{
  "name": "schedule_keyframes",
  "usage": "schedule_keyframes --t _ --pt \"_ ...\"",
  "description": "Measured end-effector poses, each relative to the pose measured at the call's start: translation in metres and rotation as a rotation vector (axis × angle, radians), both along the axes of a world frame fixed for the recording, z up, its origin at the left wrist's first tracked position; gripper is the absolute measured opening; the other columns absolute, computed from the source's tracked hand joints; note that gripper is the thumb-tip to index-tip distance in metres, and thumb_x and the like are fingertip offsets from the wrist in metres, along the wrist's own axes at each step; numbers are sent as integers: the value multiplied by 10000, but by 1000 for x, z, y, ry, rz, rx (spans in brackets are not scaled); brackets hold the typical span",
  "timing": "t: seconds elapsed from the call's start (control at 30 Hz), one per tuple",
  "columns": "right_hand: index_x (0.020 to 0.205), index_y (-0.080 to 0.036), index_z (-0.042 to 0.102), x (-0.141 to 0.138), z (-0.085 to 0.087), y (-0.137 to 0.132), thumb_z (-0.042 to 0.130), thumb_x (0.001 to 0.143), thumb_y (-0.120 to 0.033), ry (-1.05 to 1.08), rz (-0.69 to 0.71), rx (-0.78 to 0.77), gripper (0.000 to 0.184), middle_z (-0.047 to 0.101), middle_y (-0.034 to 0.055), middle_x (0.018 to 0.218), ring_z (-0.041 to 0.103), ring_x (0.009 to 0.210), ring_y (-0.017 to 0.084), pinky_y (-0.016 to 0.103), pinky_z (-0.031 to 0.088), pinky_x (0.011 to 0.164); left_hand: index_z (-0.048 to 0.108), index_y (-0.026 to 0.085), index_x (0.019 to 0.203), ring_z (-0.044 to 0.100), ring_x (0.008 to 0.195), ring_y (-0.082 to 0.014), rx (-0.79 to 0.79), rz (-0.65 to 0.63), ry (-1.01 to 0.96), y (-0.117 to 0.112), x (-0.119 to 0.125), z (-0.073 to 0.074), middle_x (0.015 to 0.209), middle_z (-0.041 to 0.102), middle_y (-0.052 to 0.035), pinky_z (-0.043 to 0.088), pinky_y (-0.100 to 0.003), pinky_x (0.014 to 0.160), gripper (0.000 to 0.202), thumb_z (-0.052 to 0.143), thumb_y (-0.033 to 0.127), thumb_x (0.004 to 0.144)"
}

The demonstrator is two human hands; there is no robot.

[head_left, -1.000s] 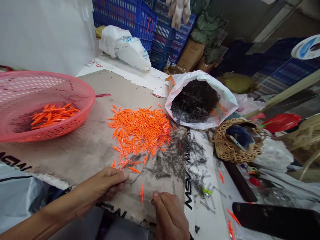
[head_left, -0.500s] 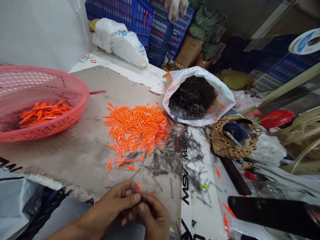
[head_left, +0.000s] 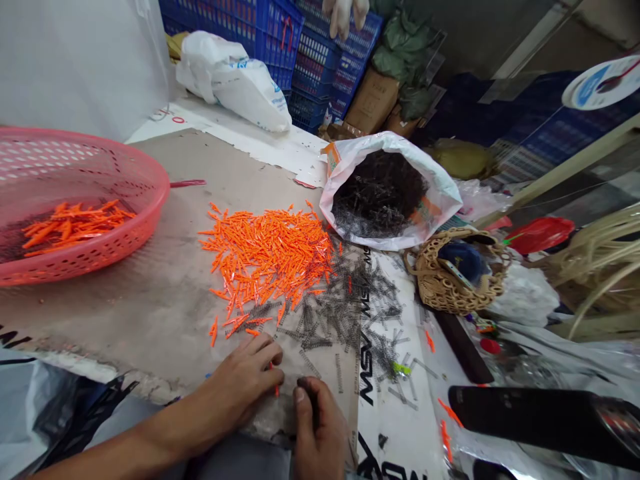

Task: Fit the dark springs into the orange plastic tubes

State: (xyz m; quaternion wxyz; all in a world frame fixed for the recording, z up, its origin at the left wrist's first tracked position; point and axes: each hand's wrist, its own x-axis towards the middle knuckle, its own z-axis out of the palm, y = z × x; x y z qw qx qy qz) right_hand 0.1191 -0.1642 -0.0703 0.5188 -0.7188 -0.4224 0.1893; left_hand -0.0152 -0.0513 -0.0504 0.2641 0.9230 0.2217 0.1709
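My left hand [head_left: 247,381] is over the front of the table, its fingers bent around a small pointed orange plastic piece [head_left: 275,381] that shows between thumb and fingertips. To its right, my right hand [head_left: 323,427] is curled, thumb near a darkened forefinger. Whatever lies in its palm is hidden. Just beyond my hands spreads a pile of orange plastic pieces [head_left: 270,250], with a few strays at its near edge. Thin dark coil springs [head_left: 320,323] lie scattered right of the pile and in front of my right hand.
A pink perforated basket [head_left: 155,200] with orange pieces and springs stands left. Behind the springs, an open white sack [head_left: 327,200] holds many dark springs. A woven bag [head_left: 435,290] and a black object [head_left: 525,417] are at right. Blue crates [head_left: 280,47] stand behind.
My hands were together around an orange piece and something dark. They have parted: the left moved forward with an orange piece, the right slightly right. The view shifted a little.
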Motion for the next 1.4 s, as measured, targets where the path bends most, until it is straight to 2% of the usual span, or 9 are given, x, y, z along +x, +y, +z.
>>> schedule_keyframes --t 0.2,0.37,0.47,0.57,0.8,0.9,1.13,1.27,1.4 --pt "897 -241 670 -9 13 11 513 938 -337 35 136 92 189 682 1 793 631 725 150 227 470 666 620 238 1025 530 912 -204 -207 4 -132 -2 -13 21 941 640 -35 405 -309 838 271 421 83 926" --pt "819 -210 675 -13 10 15 596 859 -455 339 165 -6 261 623 -7 672 572 607 138 227 454 569 664 247 977 568 873 -176 -420 104 -124 -5 -21 32 895 645 -7 412 -258 794 195 476 204 946" --pt "803 -187 659 -15 10 15 637 807 -513 575 170 -63 327 567 -31 578 517 493 108 204 409 479 652 231 914 551 728 -150 -601 119 -130 0 -22 31 770 610 28 399 -226 662 102 562 204 874" --pt "753 -180 634 -18 15 15 670 773 -514 631 181 -93 337 530 -51 544 461 435 77 183 379 442 637 217 898 481 605 -123 -777 167 -180 4 -21 28 652 538 66 352 -210 565 81 612 212 822" --pt "774 -194 584 -29 18 21 631 825 -514 612 20 -23 328 512 -54 554 472 479 86 176 407 458 689 184 961 531 672 -127 -1367 477 -536 -12 -21 24 753 657 11 397 -218 630 273 745 359 758" --pt "765 -197 595 -35 17 23 629 825 -520 630 26 -9 330 532 -45 568 483 486 95 190 423 463 719 146 897 572 660 -145 -1576 480 -615 -22 -17 23 715 691 -32 407 -235 631 261 798 299 701" --pt "804 -202 711 -31 15 20 646 832 -441 537 119 8 249 614 -13 631 519 532 113 211 428 505 697 135 649 431 508 -94 -1523 575 -652 -22 -9 22 573 595 4 343 -212 511 235 762 348 723" --pt "835 -237 742 -23 18 19 625 868 -302 286 186 89 138 658 -4 740 580 630 126 217 444 578 703 154 680 407 493 -94 -1242 604 -506 -17 -14 28 553 575 31 302 -210 473 222 716 366 743" --pt "874 -243 728 -21 21 21 601 885 -226 132 237 153 128 664 -3 765 636 727 143 230 471 678 728 167 721 558 621 -159 -1001 544 -418 -12 -16 33 656 674 -12 407 -244 582 203 658 352 768"
